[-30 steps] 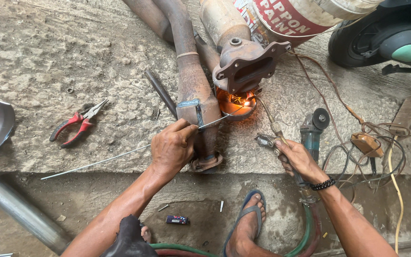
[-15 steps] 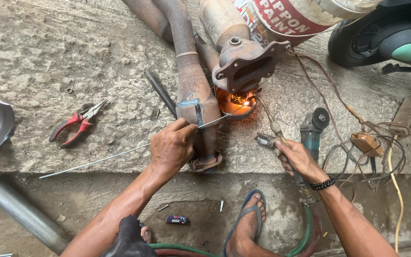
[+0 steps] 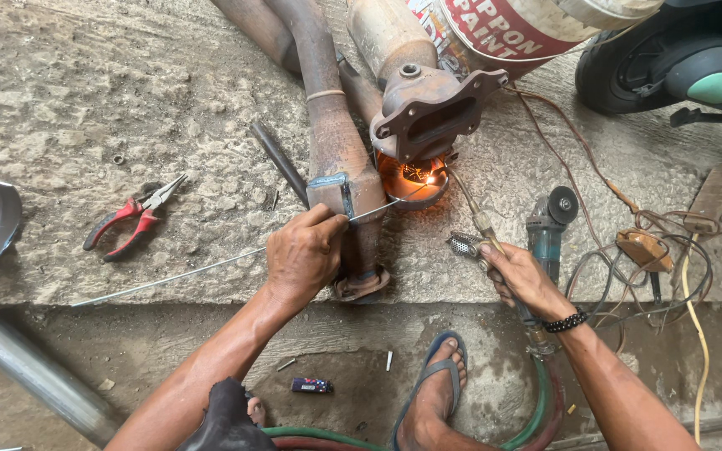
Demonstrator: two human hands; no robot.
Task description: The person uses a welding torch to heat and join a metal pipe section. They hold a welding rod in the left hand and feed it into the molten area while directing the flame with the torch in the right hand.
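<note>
Two hands: left hand [image 3: 304,255] pinches one thin wire filler rod [image 3: 211,266]; right hand [image 3: 521,280] grips one brass torch [image 3: 470,209] heating rusty steel exhaust pipes [image 3: 332,142].

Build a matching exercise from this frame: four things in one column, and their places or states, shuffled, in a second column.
Things:
1. pliers
2. filler rod
3. torch
4. angle grinder

Places or states:
A. held in the right hand, tip at the glowing joint
B. lying on the concrete, left of the pipes, red handles
C. pinched in the left hand, long end trailing left
D. lying just right of the right hand, near tangled wires

Pairs: 1-B, 2-C, 3-A, 4-D
</note>
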